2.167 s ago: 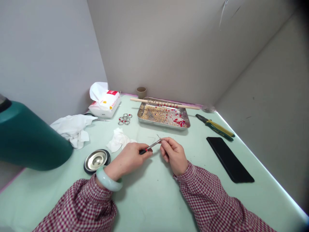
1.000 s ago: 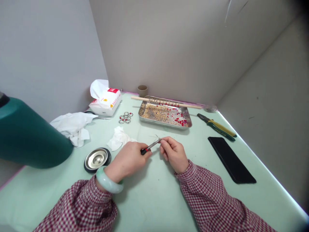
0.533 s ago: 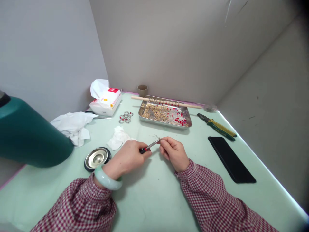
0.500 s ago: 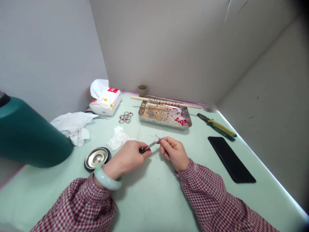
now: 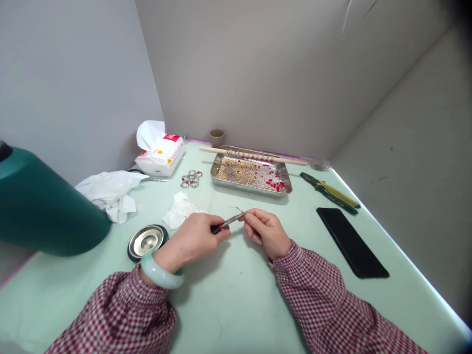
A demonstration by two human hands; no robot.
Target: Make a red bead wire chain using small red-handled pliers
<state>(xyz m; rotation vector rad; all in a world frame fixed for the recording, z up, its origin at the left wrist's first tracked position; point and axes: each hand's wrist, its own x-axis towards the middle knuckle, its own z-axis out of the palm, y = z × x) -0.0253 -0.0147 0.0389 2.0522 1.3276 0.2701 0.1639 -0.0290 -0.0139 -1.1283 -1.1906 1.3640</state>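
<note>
My left hand (image 5: 195,241), with a pale green bangle (image 5: 161,274) at its wrist, is closed round a slim metal tool (image 5: 233,220) with a black and red handle. The tool's tip points right and meets the fingertips of my right hand (image 5: 268,231). There my right thumb and index finger pinch a small piece of thin wire (image 5: 239,210), its fine ends sticking up past the tip. Most of the piece is hidden by the fingers. Several beaded rings (image 5: 191,179) with red beads lie beyond my left hand, left of the metal tray (image 5: 250,187).
Gold, clear and red beads fill the tray, and a wooden stick (image 5: 295,161) lies across it. Pliers (image 5: 330,193) and a black phone-like slab (image 5: 352,243) are at right. A green bottle (image 5: 47,206), metal lid (image 5: 148,242), crumpled tissue (image 5: 180,210) and tissue pack (image 5: 159,156) are at left.
The whole view has shifted very slightly. Both hands keep the same grips, and the tool tip stays at my right fingertips.
</note>
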